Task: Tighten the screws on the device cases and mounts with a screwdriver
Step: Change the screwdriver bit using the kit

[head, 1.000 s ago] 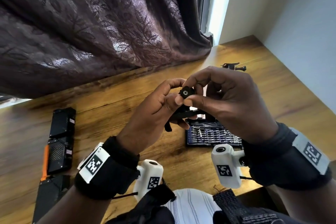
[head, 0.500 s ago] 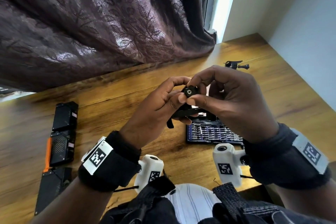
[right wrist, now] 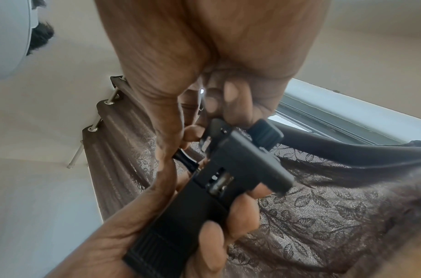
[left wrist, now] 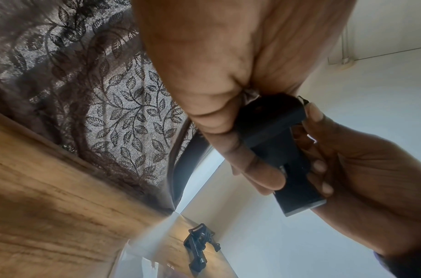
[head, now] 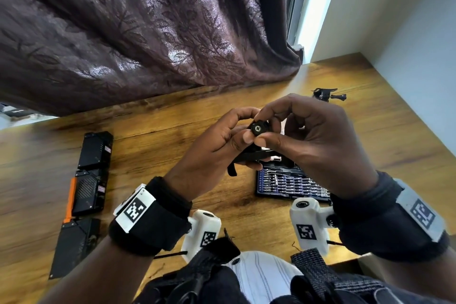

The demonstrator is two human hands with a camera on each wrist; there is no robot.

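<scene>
A small black mount [head: 249, 155] [left wrist: 276, 143] [right wrist: 214, 190] is held up above the table between both hands. My left hand [head: 222, 140] grips its flat body from below and the left. My right hand [head: 306, 140] pinches the round black thumbscrew knob [head: 258, 129] [right wrist: 266, 132] on top between thumb and forefinger; a cross-slot screw head shows in its centre. No screwdriver is in either hand. Three black device cases [head: 95, 153], one with an orange edge, lie in a row at the left of the table.
An open blue case of screwdriver bits [head: 291, 184] lies on the wooden table [head: 160, 136] under my right hand. A second black mount [head: 327, 95] [left wrist: 200, 242] sits at the far right near the wall. A dark curtain [head: 148, 32] hangs along the back edge.
Both hands with the mount have stayed together and shifted slightly to the right. The knob's screw head now faces the head camera more squarely.
</scene>
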